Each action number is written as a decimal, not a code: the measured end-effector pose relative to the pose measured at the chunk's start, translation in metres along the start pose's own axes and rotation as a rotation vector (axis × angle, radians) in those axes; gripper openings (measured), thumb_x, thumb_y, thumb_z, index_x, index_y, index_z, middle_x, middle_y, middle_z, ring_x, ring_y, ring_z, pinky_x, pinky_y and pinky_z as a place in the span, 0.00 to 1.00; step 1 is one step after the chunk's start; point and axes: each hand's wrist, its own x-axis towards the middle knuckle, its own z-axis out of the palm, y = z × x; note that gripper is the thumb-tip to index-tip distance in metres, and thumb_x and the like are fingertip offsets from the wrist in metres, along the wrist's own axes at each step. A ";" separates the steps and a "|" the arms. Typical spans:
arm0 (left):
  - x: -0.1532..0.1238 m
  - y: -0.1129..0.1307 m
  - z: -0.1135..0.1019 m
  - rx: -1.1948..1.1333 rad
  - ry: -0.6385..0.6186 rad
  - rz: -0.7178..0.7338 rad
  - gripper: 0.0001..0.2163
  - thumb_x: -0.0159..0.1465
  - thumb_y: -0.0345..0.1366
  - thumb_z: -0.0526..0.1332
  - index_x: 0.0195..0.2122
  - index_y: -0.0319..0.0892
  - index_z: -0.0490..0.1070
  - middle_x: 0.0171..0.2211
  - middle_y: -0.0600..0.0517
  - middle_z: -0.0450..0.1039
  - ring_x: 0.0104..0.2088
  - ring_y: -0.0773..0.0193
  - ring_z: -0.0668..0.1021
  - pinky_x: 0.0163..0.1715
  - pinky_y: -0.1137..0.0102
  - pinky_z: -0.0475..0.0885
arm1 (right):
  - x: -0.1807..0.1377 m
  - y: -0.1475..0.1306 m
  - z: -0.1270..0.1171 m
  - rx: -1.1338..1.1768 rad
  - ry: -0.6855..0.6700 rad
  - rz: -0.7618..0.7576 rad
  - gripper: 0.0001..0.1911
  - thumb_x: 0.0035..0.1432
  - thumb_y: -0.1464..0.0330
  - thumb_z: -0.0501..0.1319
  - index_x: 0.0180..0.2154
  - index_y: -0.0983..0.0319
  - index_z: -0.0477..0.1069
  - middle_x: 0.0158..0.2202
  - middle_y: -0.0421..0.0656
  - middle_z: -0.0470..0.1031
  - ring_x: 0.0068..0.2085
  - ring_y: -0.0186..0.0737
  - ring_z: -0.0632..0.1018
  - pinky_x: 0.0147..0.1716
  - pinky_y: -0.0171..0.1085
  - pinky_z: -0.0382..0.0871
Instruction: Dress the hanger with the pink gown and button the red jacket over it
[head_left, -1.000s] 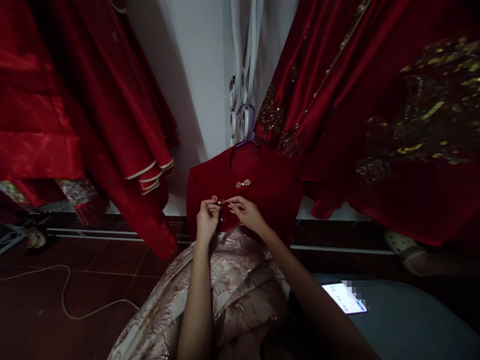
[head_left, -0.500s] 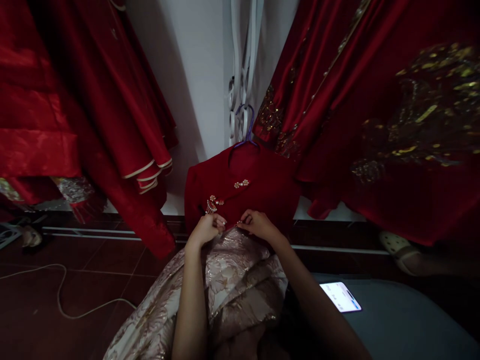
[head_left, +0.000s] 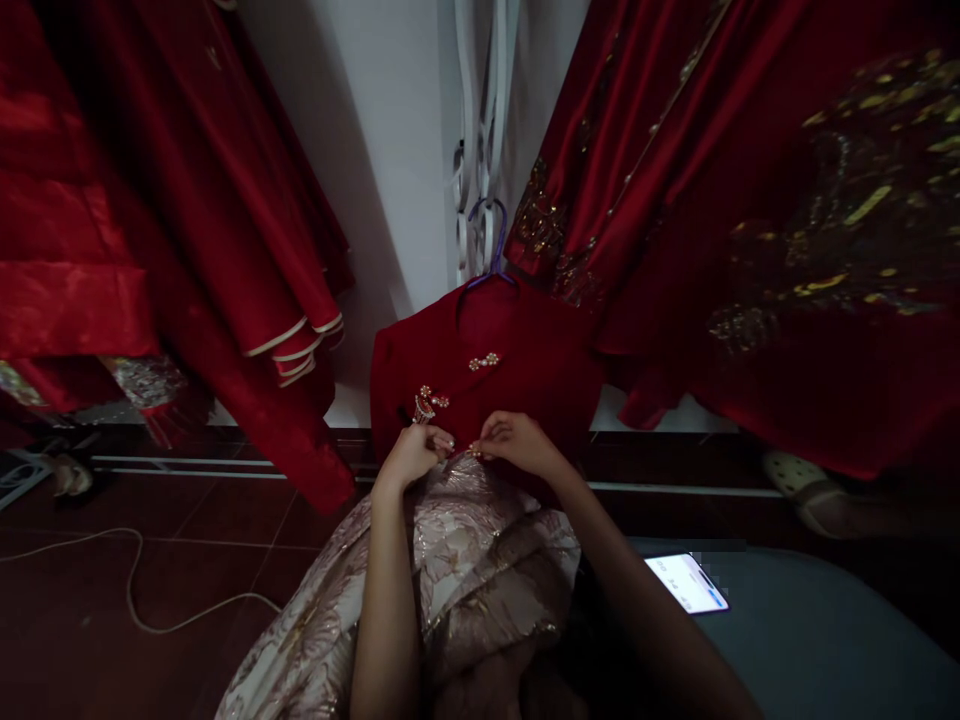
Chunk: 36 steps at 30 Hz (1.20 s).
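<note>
A red garment (head_left: 547, 350) with pearl-beaded clasps (head_left: 484, 361) on its front hangs from a purple hanger (head_left: 498, 235). At the garment's lower front, my right hand (head_left: 519, 441) is closed in a pinch on a small beaded ornament (head_left: 475, 451). My left hand (head_left: 409, 460) is a little to the left, its fingertips pinched together; what they hold is too small to make out. Above the left hand sits a beaded ornament with a fringe (head_left: 424, 403). Shiny patterned fabric (head_left: 465, 530) in pale pink and gold lies over my lap, right below both hands.
Red garments hang on the left (head_left: 247, 220) and on the right (head_left: 660, 250), the right one with gold sequins. A lit phone (head_left: 688, 582) lies on a grey seat (head_left: 810, 620). A cable (head_left: 135, 570) runs over the tiled floor. A person's foot in a clog (head_left: 802, 485) shows at right.
My right hand has shifted slightly left and down with the small beaded ornament. The left hand holds nearly the same place. The whole view has tilted a little.
</note>
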 end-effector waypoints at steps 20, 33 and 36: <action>0.005 -0.014 0.003 -0.133 0.040 -0.010 0.12 0.48 0.22 0.58 0.33 0.34 0.74 0.30 0.48 0.77 0.31 0.67 0.77 0.33 0.74 0.71 | 0.008 0.013 0.041 -0.071 0.260 -0.093 0.04 0.50 0.68 0.59 0.30 0.61 0.67 0.29 0.40 0.75 0.28 0.34 0.78 0.27 0.32 0.72; 0.005 -0.013 0.004 0.013 0.076 0.036 0.09 0.53 0.32 0.61 0.34 0.35 0.76 0.31 0.47 0.77 0.31 0.65 0.77 0.33 0.73 0.71 | 0.015 0.029 0.043 -0.069 0.215 -0.211 0.07 0.50 0.67 0.61 0.33 0.62 0.68 0.31 0.41 0.74 0.32 0.33 0.76 0.31 0.31 0.71; 0.004 -0.012 0.002 0.035 0.081 0.039 0.10 0.54 0.32 0.60 0.36 0.36 0.76 0.32 0.47 0.78 0.32 0.65 0.77 0.32 0.73 0.70 | 0.015 0.030 0.044 -0.073 0.207 -0.239 0.06 0.51 0.67 0.60 0.33 0.62 0.68 0.32 0.41 0.74 0.32 0.33 0.76 0.32 0.32 0.71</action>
